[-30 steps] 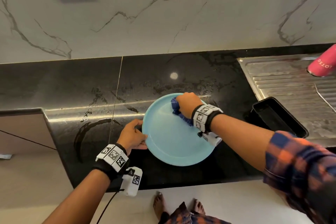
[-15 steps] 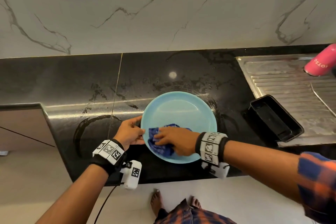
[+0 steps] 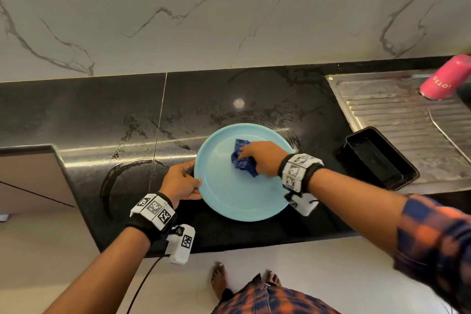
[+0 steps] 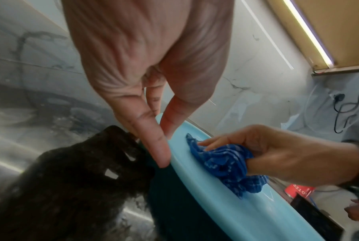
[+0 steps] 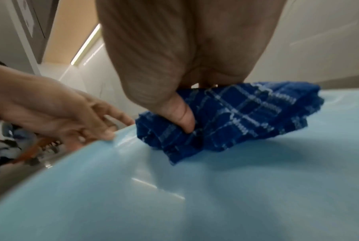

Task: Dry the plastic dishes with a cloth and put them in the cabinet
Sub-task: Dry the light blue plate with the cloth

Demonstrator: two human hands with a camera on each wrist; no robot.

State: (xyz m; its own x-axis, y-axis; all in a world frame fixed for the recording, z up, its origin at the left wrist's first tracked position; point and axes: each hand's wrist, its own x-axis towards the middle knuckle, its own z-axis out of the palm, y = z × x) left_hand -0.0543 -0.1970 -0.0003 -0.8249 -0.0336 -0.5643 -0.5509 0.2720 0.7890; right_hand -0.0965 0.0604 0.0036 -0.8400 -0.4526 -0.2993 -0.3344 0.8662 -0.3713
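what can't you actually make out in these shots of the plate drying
- Underside of the blue plate: faces the counter in every view.
- Fingertips of the right hand: buried in the blue cloth in the right wrist view.
- Pink bottle: cut off by the head view's right edge.
- The cabinet for the dishes: not identifiable in any view.
- Left hand on the rim: its fingers under the plate are hidden.

One readable text — "LOTSO", in white letters, upside down on the pink bottle (image 3: pixel 444 79) lying at the sink's drainboard (image 3: pixel 397 120).
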